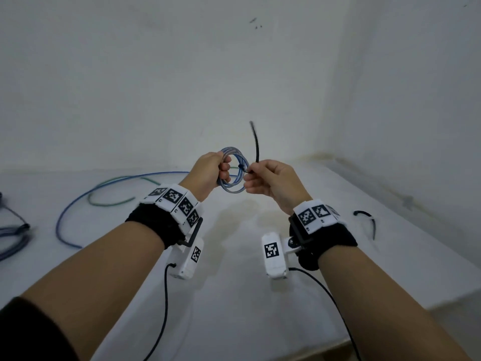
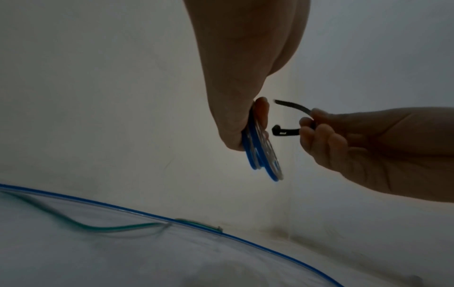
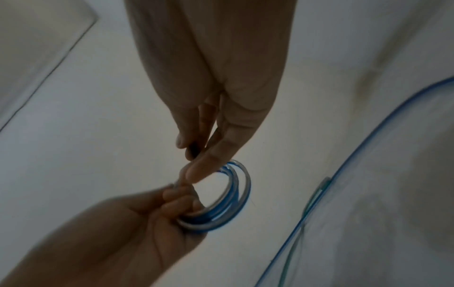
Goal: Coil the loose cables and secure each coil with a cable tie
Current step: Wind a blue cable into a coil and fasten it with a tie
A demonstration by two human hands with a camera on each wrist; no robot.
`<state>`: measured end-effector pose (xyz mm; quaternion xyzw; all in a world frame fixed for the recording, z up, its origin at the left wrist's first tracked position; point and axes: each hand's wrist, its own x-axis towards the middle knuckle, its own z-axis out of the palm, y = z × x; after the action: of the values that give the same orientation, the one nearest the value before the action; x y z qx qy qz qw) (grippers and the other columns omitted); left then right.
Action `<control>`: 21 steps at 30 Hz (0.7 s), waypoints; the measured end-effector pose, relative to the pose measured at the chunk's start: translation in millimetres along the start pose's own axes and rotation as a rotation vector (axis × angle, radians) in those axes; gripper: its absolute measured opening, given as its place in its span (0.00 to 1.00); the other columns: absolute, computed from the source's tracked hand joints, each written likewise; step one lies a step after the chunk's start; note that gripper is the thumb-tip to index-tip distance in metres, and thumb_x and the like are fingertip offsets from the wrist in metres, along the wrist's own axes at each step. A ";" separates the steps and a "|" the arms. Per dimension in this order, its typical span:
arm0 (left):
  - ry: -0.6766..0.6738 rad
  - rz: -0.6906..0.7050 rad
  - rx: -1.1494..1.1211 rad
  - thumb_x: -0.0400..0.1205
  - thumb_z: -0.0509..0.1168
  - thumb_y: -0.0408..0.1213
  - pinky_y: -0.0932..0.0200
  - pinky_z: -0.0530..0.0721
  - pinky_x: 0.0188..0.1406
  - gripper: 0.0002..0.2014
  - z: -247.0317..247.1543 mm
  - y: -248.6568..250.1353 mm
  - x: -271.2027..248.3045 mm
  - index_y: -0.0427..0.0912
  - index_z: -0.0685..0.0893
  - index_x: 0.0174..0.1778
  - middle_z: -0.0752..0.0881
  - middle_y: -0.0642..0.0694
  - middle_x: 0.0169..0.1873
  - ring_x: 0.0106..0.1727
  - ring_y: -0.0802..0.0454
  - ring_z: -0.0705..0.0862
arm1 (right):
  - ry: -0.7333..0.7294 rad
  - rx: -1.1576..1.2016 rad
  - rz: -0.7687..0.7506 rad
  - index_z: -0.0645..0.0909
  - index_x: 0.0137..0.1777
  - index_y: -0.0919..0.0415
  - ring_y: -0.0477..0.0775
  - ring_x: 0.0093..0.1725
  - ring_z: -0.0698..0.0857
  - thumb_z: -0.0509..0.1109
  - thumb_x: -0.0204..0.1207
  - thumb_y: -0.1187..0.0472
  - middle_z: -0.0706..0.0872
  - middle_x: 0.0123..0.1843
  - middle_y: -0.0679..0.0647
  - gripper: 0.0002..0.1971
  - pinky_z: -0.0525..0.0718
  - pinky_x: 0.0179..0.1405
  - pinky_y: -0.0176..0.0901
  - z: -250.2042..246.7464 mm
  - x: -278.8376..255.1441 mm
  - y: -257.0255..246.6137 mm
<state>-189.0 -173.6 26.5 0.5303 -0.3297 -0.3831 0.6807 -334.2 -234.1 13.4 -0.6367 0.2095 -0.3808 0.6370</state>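
Blue cable coil [image 1: 232, 171] sits gripped in the left hand [image 1: 211, 171], raised above the table [image 1: 234, 295]; the right hand [image 1: 270, 182] pinches a black cable tie [image 2: 292, 118], still unthreaded. Loosened fingers would probably let the loops spring apart.

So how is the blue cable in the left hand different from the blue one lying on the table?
The held blue cable is wound into a small round coil, gripped by the left hand; the loose blue cable sprawls in one long open curve. The coil is up in the air, the other rests on the table. Both look blue and similarly thin.
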 end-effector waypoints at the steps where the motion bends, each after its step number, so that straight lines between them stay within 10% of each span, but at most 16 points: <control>1: 0.004 0.001 -0.007 0.88 0.48 0.34 0.61 0.68 0.31 0.16 -6.4 3.0 -2.8 0.38 0.74 0.36 0.70 0.48 0.25 0.16 0.59 0.67 | -0.009 -0.087 -0.021 0.82 0.43 0.68 0.48 0.28 0.84 0.65 0.81 0.66 0.84 0.34 0.58 0.07 0.87 0.33 0.37 8.9 1.5 1.8; 13: 0.032 0.021 0.176 0.85 0.49 0.33 0.63 0.69 0.24 0.17 -66.9 18.7 -28.4 0.38 0.77 0.33 0.69 0.53 0.14 0.15 0.57 0.62 | -0.016 -0.257 -0.245 0.74 0.47 0.66 0.50 0.28 0.87 0.72 0.74 0.74 0.80 0.34 0.56 0.09 0.85 0.30 0.42 89.1 18.6 11.2; 21: 0.070 0.068 0.469 0.83 0.51 0.31 0.59 0.71 0.26 0.15 -87.9 16.3 -28.1 0.38 0.75 0.31 0.69 0.44 0.23 0.18 0.53 0.65 | -0.093 -0.249 -0.316 0.81 0.41 0.65 0.49 0.34 0.88 0.70 0.73 0.76 0.86 0.36 0.59 0.07 0.87 0.40 0.39 107.6 31.9 20.6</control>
<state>-124.8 -105.5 21.9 0.6755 -0.4035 -0.2543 0.5623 -228.9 -190.1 11.2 -0.7525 0.1230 -0.4170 0.4947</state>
